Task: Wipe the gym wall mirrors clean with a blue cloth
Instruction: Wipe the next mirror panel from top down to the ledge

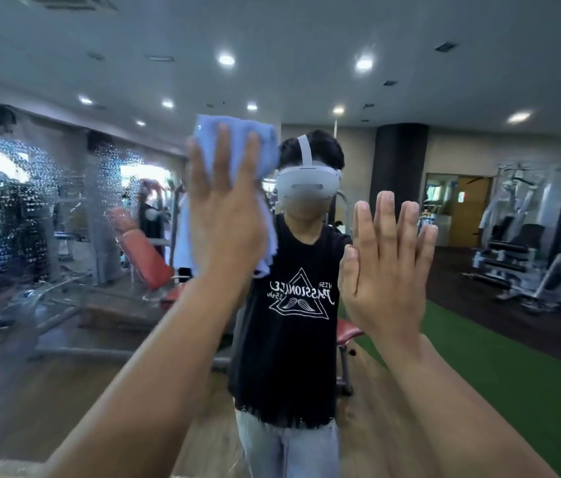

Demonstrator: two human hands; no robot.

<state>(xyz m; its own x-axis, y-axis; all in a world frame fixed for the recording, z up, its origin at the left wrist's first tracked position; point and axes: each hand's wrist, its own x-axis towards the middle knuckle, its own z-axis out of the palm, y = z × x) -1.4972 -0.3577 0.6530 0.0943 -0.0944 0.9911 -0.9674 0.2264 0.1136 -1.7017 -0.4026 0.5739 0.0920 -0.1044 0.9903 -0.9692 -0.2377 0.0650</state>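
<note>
The left hand (225,215) is pressing a crumpled light-blue fabric cloth (237,132) against the large glass wall mirror (461,81), fingers straight. The right hand (385,267) is spreading open just to its right. The patch of spray droplets (13,188) is lying far left, nearer the left hand, so the wipe is probably heading leftward.

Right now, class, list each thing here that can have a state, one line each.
mirror: droplets on its left part, clear in the middle.
blue cloth: bunched, pressed against the mirror.
left hand: fingers straight, pressing the blue cloth.
right hand: open, fingers straight, holding nothing.
ceiling lights: on, seen in reflection.
</note>
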